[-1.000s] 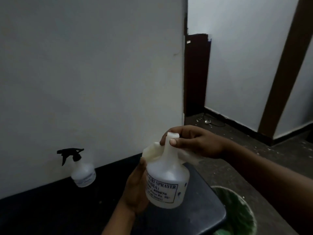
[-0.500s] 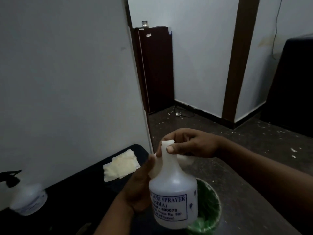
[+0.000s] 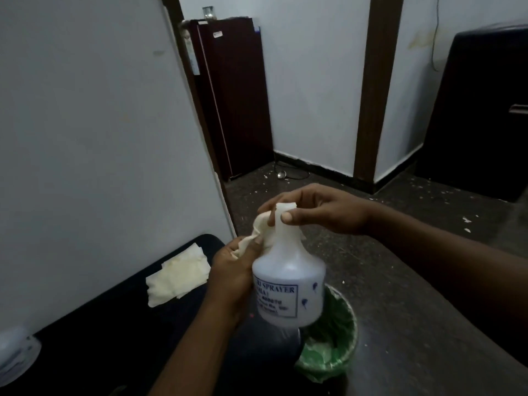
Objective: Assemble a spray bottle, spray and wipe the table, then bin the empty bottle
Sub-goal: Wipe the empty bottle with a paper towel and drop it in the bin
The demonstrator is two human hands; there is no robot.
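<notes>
Here both hands grip a smooth, round-shouldered plastic bottle [image 3: 288, 284].

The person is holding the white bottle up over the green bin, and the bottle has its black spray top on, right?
Not quite. The head view shows the white bottle held above the green bin by both hands, but its neck is bare: no black spray top on it. The right hand pinches the open neck.
</notes>
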